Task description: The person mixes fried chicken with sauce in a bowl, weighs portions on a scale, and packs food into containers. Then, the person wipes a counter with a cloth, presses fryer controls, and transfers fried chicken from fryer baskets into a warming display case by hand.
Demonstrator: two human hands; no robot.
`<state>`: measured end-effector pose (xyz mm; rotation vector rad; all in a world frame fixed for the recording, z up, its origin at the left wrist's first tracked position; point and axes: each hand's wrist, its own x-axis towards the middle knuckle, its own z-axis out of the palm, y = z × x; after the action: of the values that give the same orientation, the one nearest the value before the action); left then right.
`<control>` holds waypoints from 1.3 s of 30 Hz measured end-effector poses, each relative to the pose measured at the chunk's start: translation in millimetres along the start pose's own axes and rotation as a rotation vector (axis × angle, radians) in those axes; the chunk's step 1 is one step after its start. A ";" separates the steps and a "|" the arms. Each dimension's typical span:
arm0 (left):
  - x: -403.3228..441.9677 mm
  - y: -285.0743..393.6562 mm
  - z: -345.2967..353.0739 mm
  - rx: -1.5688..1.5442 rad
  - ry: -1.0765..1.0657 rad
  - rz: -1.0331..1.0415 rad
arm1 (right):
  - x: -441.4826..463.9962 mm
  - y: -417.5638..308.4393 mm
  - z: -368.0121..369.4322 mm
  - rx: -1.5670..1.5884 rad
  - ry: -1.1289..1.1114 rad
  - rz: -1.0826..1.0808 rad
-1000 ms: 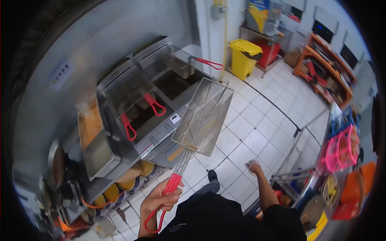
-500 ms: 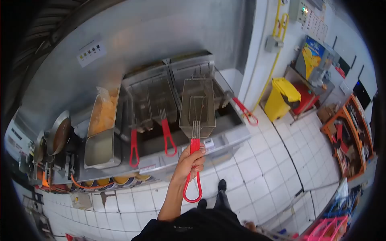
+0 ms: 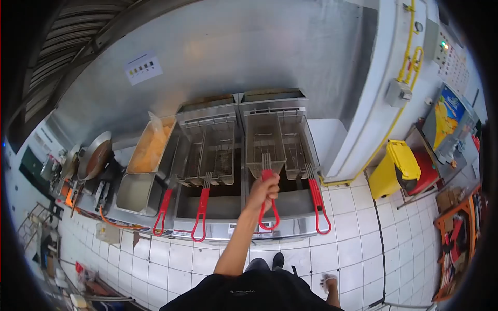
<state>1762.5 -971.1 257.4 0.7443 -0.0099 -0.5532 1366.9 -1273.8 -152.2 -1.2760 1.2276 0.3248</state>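
My left hand point(image 3: 263, 194) is closed around the red handle of a wire fryer basket point(image 3: 264, 137). This basket is at the left side of the right fryer, level with its neighbour; whether it rests on the rail I cannot tell. Beside it sits another fryer basket point(image 3: 294, 147), its red handle sticking out toward me. Two more red-handled baskets point(image 3: 218, 153) sit side by side in the left fryer point(image 3: 207, 205). Low on the right, my right hand point(image 3: 330, 284) hangs beside my body; something whitish is at its fingers, which are too small to make out.
Left of the fryers stand a metal pan with orange contents and a plastic bag point(image 3: 152, 147), a pale-filled metal pan point(image 3: 136, 194) and a wok point(image 3: 96, 158). A yellow bin point(image 3: 391, 168) and an orange shelf point(image 3: 456, 243) are to the right. White tiles cover the floor point(image 3: 358, 249).
The basket in my left hand has gone from raised above the right fryer, nearer to me, down and back in line with the others. My view has shifted, and my right hand shows more.
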 end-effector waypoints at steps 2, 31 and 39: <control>-2.1 -19.7 0.2 -0.003 0.059 -0.024 | 7.5 -49.1 -6.5 0.006 0.053 -0.028; -402.0 -118.7 -333.2 0.866 0.820 0.488 | -251.4 -4.7 545.3 -0.436 -1.111 0.364; -616.3 -116.1 -435.7 0.316 1.656 0.482 | -410.9 174.1 641.0 -1.230 -1.846 -2.206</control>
<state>1266.1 -465.9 -28.1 1.2756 1.2455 0.6530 1398.0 -503.2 -28.9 -1.5126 -2.2647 0.2804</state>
